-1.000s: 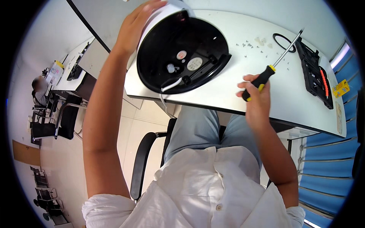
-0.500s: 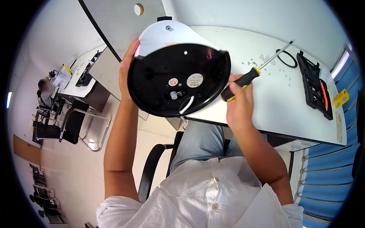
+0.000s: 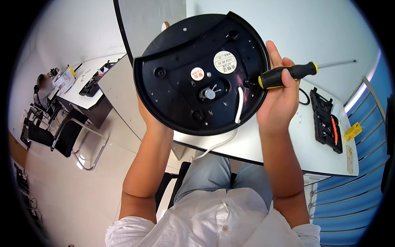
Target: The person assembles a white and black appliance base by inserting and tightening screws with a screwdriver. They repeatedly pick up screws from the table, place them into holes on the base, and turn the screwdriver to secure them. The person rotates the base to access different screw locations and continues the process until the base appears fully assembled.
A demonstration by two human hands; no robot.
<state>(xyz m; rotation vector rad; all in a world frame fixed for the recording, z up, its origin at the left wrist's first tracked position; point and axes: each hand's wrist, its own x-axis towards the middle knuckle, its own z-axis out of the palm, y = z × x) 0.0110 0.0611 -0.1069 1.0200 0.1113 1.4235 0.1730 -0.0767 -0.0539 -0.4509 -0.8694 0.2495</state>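
Observation:
A white appliance is held up before me, its round black underside [image 3: 177, 90] toward me, with screw holes, two round stickers and a grey knob-like part [image 3: 209, 94]. A white cable [image 3: 240, 105] comes out of the underside and hangs toward my lap. My left hand [image 3: 151, 117] grips the left edge, its fingers hidden behind. At the right edge my right hand [image 3: 277, 109] steadies the base with its palm. Between thumb and fingers it also keeps a black-and-yellow screwdriver [image 3: 306, 71], its shaft pointing right.
On the white desk [image 3: 247, 142] lie an open black tool case [image 3: 323, 123] with an orange-red rod [image 3: 334, 129], a black ring [image 3: 304, 97] and a yellow packet [image 3: 352, 131]. A grey partition [image 3: 150, 24] stands at left. Farther left are black chairs [image 3: 68, 136] and a seated person [image 3: 44, 92].
The appliance has turned so its underside faces me more fully and its white top has gone from sight. My right hand has risen against its edge, the screwdriver swinging nearer to level.

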